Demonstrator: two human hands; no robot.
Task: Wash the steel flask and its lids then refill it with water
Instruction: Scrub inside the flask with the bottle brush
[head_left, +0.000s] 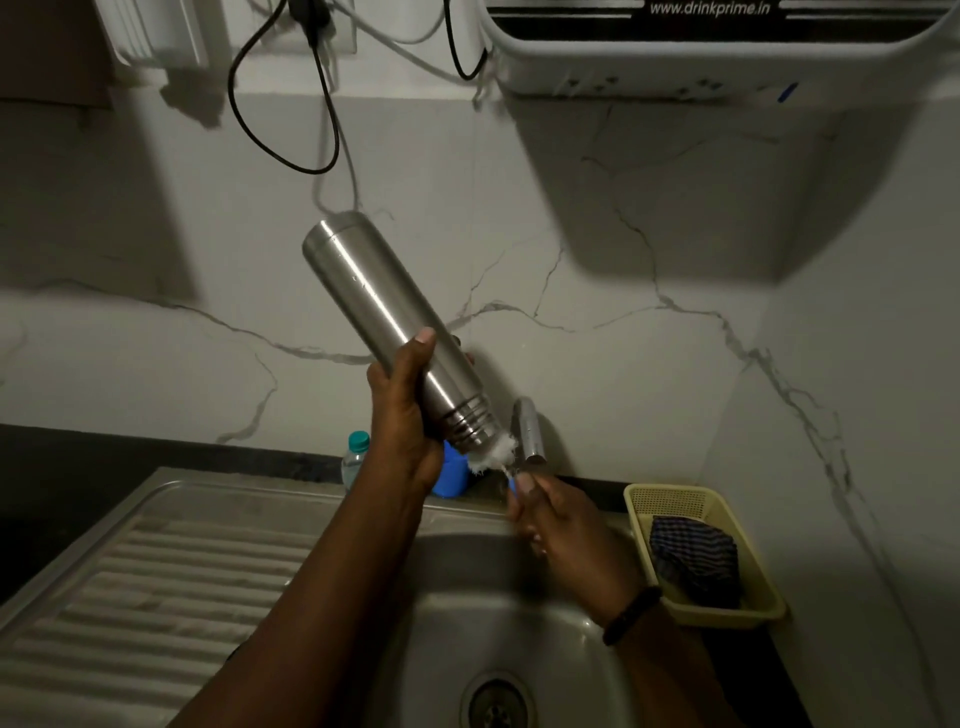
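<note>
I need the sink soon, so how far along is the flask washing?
Done: the flask is open, no lid on it. In hand: the left hand tilts it mouth-down over the sink while the right hand works a bottle brush at its mouth. Left: rinsing, lids, refilling.

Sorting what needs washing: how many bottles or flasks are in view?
2: the steel flask gripped in the left hand, and a small plastic bottle behind the sink. Others may be hidden.
</note>
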